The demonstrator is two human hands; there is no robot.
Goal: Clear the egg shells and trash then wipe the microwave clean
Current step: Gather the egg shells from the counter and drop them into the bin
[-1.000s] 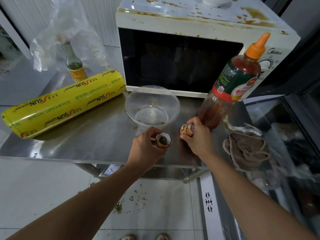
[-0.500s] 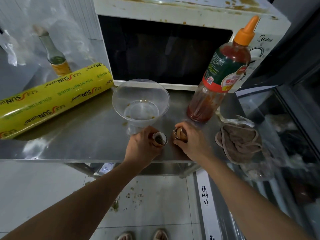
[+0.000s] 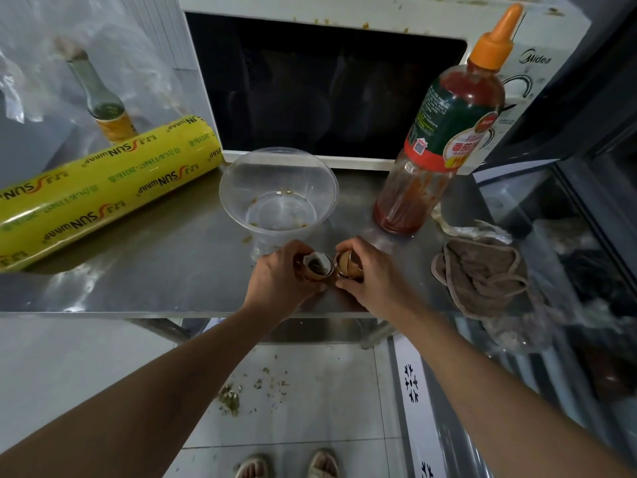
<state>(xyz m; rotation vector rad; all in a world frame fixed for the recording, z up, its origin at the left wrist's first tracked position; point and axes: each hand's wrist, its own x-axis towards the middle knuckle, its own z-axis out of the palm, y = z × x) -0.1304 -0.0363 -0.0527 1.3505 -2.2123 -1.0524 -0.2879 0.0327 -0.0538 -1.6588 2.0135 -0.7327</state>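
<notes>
My left hand [image 3: 279, 282] grips a brown egg shell half [image 3: 316, 266] with its open side up, near the front edge of the steel table [image 3: 155, 270]. Right beside it my right hand [image 3: 374, 276] grips a second brown egg shell [image 3: 346, 265]; the two shells almost touch. A white microwave [image 3: 344, 88] with brown stains along its top edge stands at the back of the table. A brown cloth [image 3: 482, 276] lies crumpled at the table's right end.
An empty clear plastic bowl [image 3: 279, 194] sits just behind my hands. A ketchup bottle [image 3: 444, 139] with an orange cap stands to its right. A yellow cling-wrap roll [image 3: 100, 191] and a glass bottle [image 3: 103, 101] are at the left. Crumbs [image 3: 241, 395] litter the floor.
My view has moved closer and tilted down. Both hands have drawn a little toward the table's front edge, each still holding its shell, and the shells now sit closer together.
</notes>
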